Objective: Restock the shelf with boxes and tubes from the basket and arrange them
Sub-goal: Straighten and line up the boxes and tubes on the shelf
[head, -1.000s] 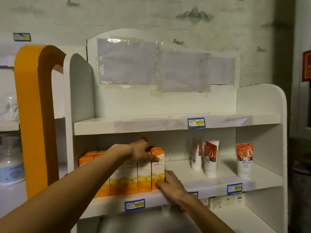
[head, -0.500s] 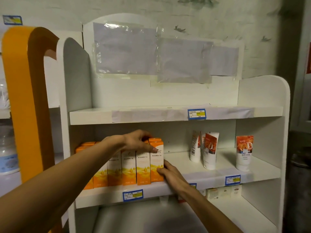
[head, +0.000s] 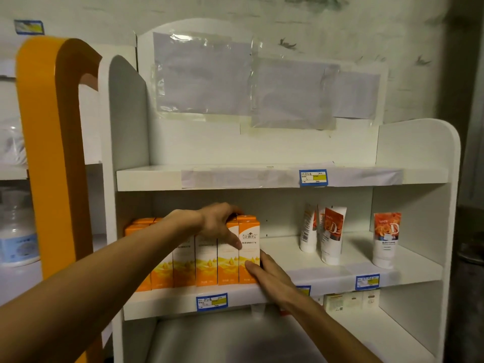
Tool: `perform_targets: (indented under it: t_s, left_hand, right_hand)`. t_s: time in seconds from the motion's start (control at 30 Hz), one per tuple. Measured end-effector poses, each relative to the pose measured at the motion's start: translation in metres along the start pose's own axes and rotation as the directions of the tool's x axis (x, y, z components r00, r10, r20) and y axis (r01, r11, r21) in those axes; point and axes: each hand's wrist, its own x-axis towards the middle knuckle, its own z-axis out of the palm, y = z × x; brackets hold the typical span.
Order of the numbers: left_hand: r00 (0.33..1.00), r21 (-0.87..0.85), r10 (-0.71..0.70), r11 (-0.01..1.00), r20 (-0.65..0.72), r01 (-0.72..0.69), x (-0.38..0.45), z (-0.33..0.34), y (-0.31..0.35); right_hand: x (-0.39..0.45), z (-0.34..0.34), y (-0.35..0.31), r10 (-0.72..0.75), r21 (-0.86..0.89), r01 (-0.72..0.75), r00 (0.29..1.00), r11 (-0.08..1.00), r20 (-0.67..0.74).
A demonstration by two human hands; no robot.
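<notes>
a row of orange and white boxes (head: 207, 260) was seen standing upright on the middle shelf (head: 327, 277) of the white shelf unit, toward its left end. the left hand (head: 218, 224) was laid over the tops of the rightmost boxes, fingers curled down the front, thumb on a box face. the right hand (head: 272, 277) was pressed flat and open against the right side of the end box, gripping nothing. white tubes (head: 331, 234) were stood well apart on the right.
</notes>
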Motion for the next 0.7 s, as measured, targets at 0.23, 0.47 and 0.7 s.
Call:
perform_targets:
  t_s: [0.23, 0.47, 0.7]
  left_hand:
    - [1.0, 0.002, -0.02, 1.0, 0.009, 0.02, 0.0006, -0.0004, 0.0]
    - [0.996, -0.032, -0.067, 0.997, 0.064, 0.069, 0.0069, -0.0035, -0.0018]
    - [0.993, -0.061, -0.102, 0.992, 0.066, 0.106, 0.0078, 0.0034, 0.0036]
  right_hand:
    - [-0.0013, -0.0006, -0.0038, 0.0, -0.177, 0.001, 1.0, 0.984, 0.002]
    - [-0.0046, 0.0036, -0.0069, -0.051, -0.298, 0.038, 0.998, 0.954, -0.035]
    - [-0.0064, 0.0043, -0.0092, -0.073, -0.345, 0.051, 0.996, 0.937, -0.05]
